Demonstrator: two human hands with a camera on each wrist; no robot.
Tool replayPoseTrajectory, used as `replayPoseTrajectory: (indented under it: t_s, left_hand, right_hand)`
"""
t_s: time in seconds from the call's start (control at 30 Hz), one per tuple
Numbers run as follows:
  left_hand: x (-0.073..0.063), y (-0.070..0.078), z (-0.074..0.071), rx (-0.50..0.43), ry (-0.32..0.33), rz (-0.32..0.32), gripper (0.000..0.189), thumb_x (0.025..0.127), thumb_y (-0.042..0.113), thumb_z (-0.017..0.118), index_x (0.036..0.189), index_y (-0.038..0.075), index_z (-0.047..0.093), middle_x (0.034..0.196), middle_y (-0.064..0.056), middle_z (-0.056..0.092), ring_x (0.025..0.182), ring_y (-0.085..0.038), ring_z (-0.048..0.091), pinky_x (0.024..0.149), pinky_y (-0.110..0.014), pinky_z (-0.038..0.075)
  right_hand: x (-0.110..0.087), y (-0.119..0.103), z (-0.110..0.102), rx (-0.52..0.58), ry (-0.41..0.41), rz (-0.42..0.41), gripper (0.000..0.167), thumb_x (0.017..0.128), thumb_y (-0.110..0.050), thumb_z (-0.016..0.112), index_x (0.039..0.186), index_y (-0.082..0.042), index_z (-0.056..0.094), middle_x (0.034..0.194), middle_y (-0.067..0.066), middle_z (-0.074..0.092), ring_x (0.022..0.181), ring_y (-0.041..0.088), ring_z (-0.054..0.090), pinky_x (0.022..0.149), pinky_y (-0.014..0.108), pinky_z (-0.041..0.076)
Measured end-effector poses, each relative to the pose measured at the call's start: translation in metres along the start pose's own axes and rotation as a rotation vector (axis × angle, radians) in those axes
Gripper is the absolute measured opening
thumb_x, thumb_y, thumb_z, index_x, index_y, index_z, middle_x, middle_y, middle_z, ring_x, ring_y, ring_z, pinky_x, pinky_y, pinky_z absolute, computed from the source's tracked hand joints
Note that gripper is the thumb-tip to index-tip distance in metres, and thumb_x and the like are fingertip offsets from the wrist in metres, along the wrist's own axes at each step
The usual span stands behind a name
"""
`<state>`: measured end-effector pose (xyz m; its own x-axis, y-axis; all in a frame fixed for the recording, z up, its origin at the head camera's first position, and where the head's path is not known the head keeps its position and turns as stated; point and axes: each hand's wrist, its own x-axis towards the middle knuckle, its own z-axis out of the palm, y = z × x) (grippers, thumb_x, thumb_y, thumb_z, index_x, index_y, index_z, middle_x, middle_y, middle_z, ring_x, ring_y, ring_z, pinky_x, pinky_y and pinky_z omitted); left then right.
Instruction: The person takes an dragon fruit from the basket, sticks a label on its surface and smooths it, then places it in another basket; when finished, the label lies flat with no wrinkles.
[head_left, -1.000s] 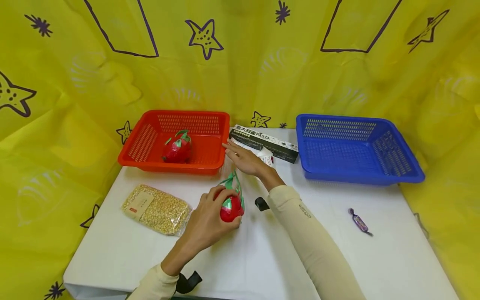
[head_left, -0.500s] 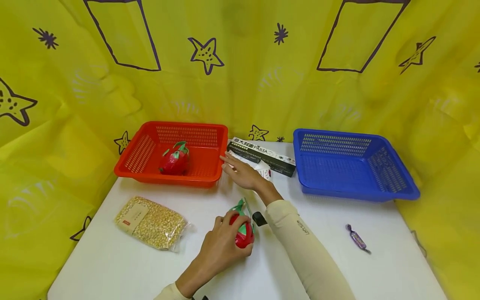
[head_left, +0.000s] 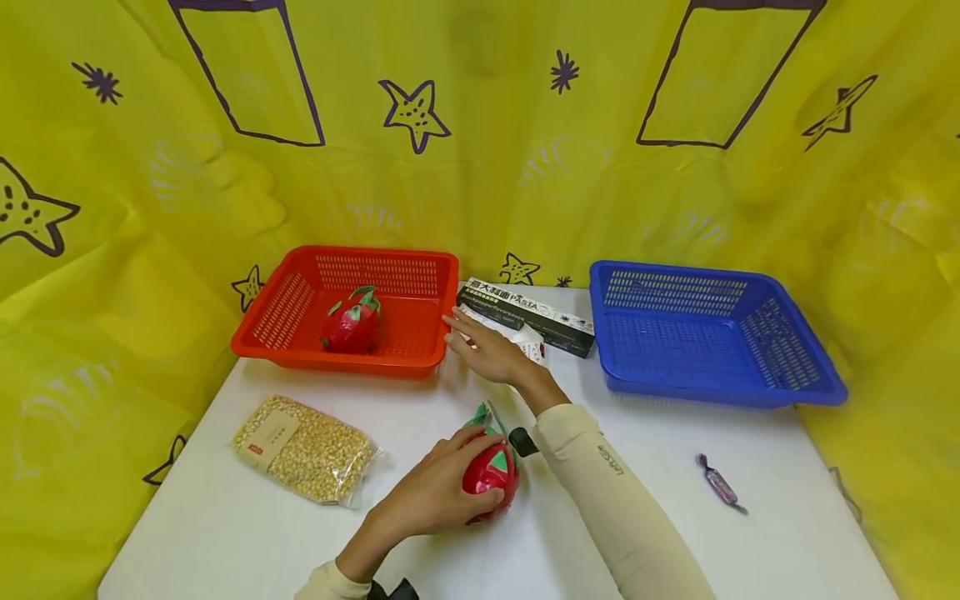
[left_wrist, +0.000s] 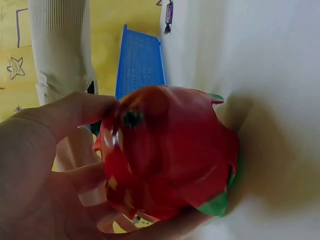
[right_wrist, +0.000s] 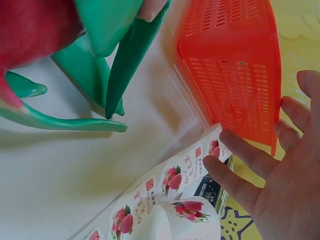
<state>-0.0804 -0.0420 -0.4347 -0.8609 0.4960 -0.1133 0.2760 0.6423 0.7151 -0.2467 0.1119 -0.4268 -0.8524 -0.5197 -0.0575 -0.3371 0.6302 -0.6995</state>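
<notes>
My left hand (head_left: 438, 492) grips a red dragon fruit (head_left: 491, 475) with green leaf tips, low over the front middle of the table. In the left wrist view its rounded base (left_wrist: 165, 145) sits between thumb and fingers, and the leafy end is mostly hidden. My right hand (head_left: 491, 354) reaches with extended, spread fingers to the right rim of the red basket (head_left: 352, 365). Below that hand lies a white strip of labels (right_wrist: 172, 180) printed with dragon fruit pictures, one end curled up. A second dragon fruit (head_left: 352, 325) rests inside the red basket.
A black and white pasta box (head_left: 555, 323) lies between the red basket and a blue basket (head_left: 675, 387). A bag of yellow grains (head_left: 315, 454) lies at left, and a purple-wrapped candy (head_left: 720, 483) at right. Yellow printed cloth (head_left: 480, 183) hangs behind.
My left hand has moved the dragon fruit a little right and nearer to me. The right hand stays at the red basket's rim. The head view has tilted slightly upward.
</notes>
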Motion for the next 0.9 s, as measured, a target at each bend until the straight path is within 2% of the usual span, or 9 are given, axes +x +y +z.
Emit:
replayPoseTrajectory:
  t_s: [0.1, 0.23, 0.37, 0.63, 0.77, 0.9]
  left_hand:
    - [0.0, -0.002, 0.003, -0.014, 0.008, 0.008, 0.069, 0.09, 0.04, 0.083, 0.15, 0.017, 0.059, 0.159, -0.007, 0.051, 0.122, -0.029, 0.057, 0.09, -0.047, 0.06]
    - [0.001, -0.003, 0.008, -0.01, 0.035, 0.014, 0.072, 0.088, 0.045, 0.086, 0.149, 0.017, 0.059, 0.159, -0.005, 0.053, 0.122, -0.026, 0.057, 0.089, -0.043, 0.06]
    - [0.003, -0.005, 0.007, -0.011, 0.045, 0.018, 0.073, 0.088, 0.046, 0.086, 0.149, 0.017, 0.059, 0.161, -0.006, 0.052, 0.121, -0.026, 0.057, 0.088, -0.043, 0.06]
    - [0.005, -0.01, -0.007, -0.097, -0.028, 0.017, 0.064, 0.094, 0.035, 0.081, 0.148, 0.014, 0.056, 0.14, -0.008, 0.064, 0.121, -0.03, 0.059, 0.089, -0.05, 0.062]
    - [0.006, -0.012, -0.007, -0.128, -0.051, 0.01, 0.065, 0.094, 0.034, 0.081, 0.15, 0.013, 0.054, 0.14, -0.01, 0.064, 0.123, -0.031, 0.057, 0.089, -0.051, 0.062]
    - [0.007, -0.014, -0.007, -0.152, -0.051, -0.002, 0.066, 0.094, 0.034, 0.082, 0.15, 0.014, 0.054, 0.14, -0.01, 0.063, 0.124, -0.031, 0.056, 0.09, -0.05, 0.062]
  right_hand:
    - [-0.002, 0.0, 0.001, -0.008, -0.006, 0.0, 0.06, 0.114, -0.047, 0.035, 0.168, -0.021, 0.033, 0.178, -0.005, 0.015, 0.159, 0.031, 0.031, 0.127, 0.059, 0.028]
    - [-0.003, -0.001, -0.001, -0.027, -0.015, -0.006, 0.06, 0.114, -0.046, 0.035, 0.168, -0.02, 0.032, 0.178, -0.002, 0.016, 0.161, 0.031, 0.027, 0.127, 0.059, 0.026]
    - [-0.001, -0.003, -0.004, -0.065, -0.019, -0.014, 0.061, 0.114, -0.046, 0.035, 0.168, -0.019, 0.031, 0.178, 0.0, 0.016, 0.162, 0.031, 0.025, 0.127, 0.058, 0.026]
    - [-0.004, -0.003, -0.015, -0.12, -0.029, 0.0, 0.062, 0.114, -0.048, 0.037, 0.169, -0.02, 0.031, 0.178, 0.0, 0.017, 0.162, 0.03, 0.024, 0.126, 0.061, 0.027]
    - [-0.013, 0.004, -0.024, -0.132, 0.016, 0.016, 0.06, 0.113, -0.045, 0.042, 0.168, -0.021, 0.034, 0.177, 0.003, 0.023, 0.161, 0.032, 0.028, 0.127, 0.062, 0.025]
    - [-0.023, 0.011, -0.033, -0.127, 0.039, 0.034, 0.059, 0.112, -0.043, 0.047, 0.166, -0.021, 0.038, 0.174, 0.007, 0.031, 0.154, 0.037, 0.041, 0.123, 0.063, 0.032]
